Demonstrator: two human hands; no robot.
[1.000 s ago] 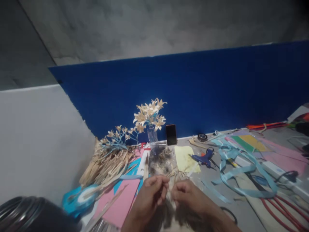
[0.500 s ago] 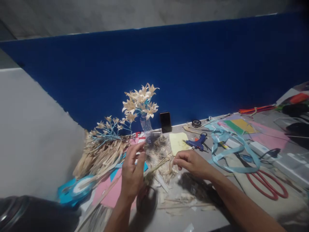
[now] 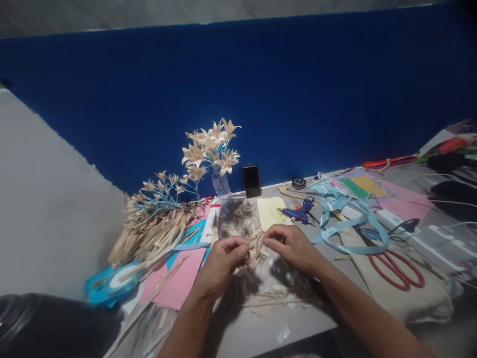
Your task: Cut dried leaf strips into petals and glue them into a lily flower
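Observation:
My left hand is closed in a pinch, its fingertips turned toward the right. Facing it across a narrow gap, my right hand is also pinched. Whatever lies between the fingers is too small or hidden to name. Beneath both hands spreads a litter of dry, pale husk scraps. Beyond them stands a clear vase with cream handmade flowers on blue stems. Smaller flowers lie on a bundle of dried husk strips at the left.
A blue glue gun rests by a yellow sheet. On the right are light-blue ribbon, red-handled scissors and a power strip. A phone leans on the wall. Pink paper and a tape roll lie left.
My left hand has lowered and come right toward my right hand, its spread fingers now pinched. The greenish strip seen between the hands no longer shows. The view has shifted slightly.

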